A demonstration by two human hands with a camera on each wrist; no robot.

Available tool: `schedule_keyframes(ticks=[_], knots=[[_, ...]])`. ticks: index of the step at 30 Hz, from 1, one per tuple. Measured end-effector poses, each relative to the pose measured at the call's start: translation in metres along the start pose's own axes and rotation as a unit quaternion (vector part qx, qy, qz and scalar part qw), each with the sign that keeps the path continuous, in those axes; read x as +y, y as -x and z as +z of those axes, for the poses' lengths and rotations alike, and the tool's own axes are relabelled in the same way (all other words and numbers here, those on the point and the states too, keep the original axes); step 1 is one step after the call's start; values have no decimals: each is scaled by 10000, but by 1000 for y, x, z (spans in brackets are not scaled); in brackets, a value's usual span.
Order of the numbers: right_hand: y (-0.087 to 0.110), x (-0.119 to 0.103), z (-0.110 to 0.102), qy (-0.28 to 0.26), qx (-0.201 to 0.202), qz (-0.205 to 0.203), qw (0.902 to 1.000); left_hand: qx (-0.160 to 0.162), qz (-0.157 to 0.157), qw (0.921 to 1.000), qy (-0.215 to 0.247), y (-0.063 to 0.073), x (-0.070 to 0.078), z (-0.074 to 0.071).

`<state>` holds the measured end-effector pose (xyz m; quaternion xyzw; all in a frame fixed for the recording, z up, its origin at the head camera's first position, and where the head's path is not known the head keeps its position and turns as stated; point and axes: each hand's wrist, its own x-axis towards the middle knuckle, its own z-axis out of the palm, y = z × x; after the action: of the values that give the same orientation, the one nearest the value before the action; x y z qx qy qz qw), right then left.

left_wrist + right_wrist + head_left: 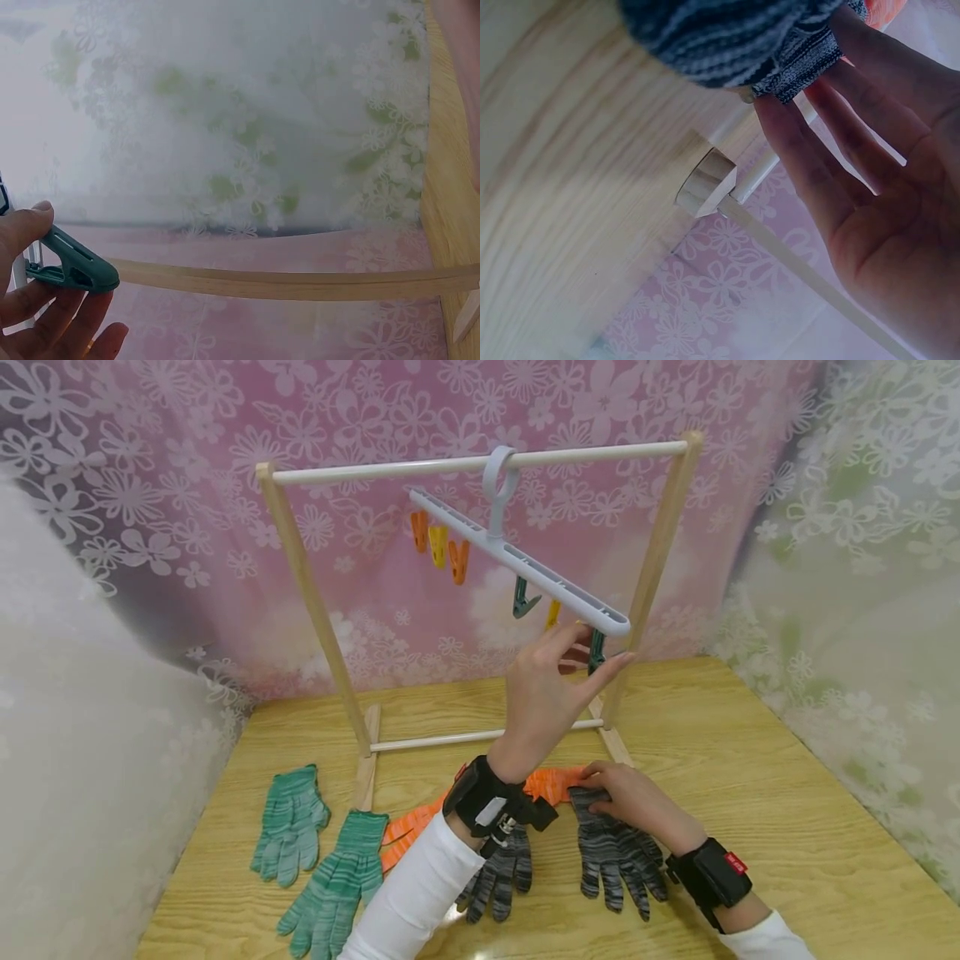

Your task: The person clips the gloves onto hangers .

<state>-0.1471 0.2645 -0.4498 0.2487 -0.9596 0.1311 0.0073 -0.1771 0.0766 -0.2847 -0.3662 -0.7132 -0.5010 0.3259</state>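
Observation:
My left hand (542,693) is raised at the near end of a pale hanger (562,589), pinching a dark green clothespin (597,652) between thumb and fingers. In the left wrist view, the thumb presses one arm of that clothespin (79,266) and fingertips lie under the other. Down on the table, my right hand (637,802) holds the cuff of a dark grey striped glove (617,852). The right wrist view has its fingers at the knitted cuff (810,71). A second grey glove (498,877) lies partly hidden under the left forearm.
The hanger hooks over the white top bar (390,469) of a wooden rack (307,585). Orange clothespins (458,562), a yellow one (438,547) and another green one (522,597) hang from it. Two green gloves (291,827) and orange gloves (411,827) lie on the table (757,777).

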Motion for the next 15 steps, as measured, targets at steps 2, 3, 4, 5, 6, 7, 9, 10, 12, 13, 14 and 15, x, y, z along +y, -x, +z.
schedule_keyframes(ticks=[2,3,4,5,6,7,9,10,12,13,14,15], knots=[[-1,0,0,68,22,20,10000,-47,-18,10000,37,1,-1,-1],[-1,0,0,106,26,20,9999,-66,-21,10000,69,1,-1,-1],[-2,0,0,158,35,24,9999,-91,-22,9999,90,1,-2,-1],[-2,0,-1,221,49,45,9997,-108,-20,9999,93,1,-2,-1],[-1,1,-1,280,101,68,9995,-140,-16,9999,95,1,-3,-2],[-1,1,-2,331,167,106,9993,-165,-20,9998,108,1,-3,-2],[1,2,-4,370,336,231,9985,-215,-29,9997,123,2,-4,-2],[3,3,-5,382,410,319,9979,-247,-36,9996,129,2,-4,-3],[5,4,-6,365,528,473,9968,-290,-60,9994,154,2,-5,-3],[7,4,-7,342,543,546,9964,-308,-77,9993,190,2,-5,-3],[8,5,-7,321,539,609,9962,-329,-102,9992,211,2,-5,-4],[8,5,-7,314,522,649,9960,-351,-130,9990,229,2,-5,-4]])
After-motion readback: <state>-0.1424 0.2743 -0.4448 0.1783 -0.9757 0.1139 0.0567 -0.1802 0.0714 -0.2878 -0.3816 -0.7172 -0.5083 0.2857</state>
